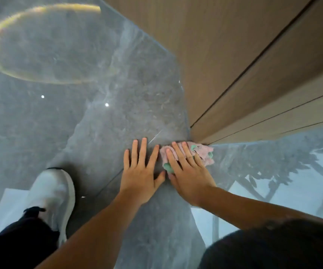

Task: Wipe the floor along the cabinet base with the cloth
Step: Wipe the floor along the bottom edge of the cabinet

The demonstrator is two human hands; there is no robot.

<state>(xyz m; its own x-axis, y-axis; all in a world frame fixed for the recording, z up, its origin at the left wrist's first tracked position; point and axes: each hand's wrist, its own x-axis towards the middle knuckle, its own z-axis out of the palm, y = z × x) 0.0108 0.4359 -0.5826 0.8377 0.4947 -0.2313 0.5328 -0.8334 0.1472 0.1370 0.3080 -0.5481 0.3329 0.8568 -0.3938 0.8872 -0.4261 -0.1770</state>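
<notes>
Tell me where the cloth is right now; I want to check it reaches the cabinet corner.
In the head view, the cloth lies on the floor under the right hand, against the cabinet base corner, right of the left hand.

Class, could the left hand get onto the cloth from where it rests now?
Probably yes. The left hand lies flat on the floor right beside the cloth, with nothing between them. The right hand already covers much of the cloth, so only its near edge is free.
</notes>
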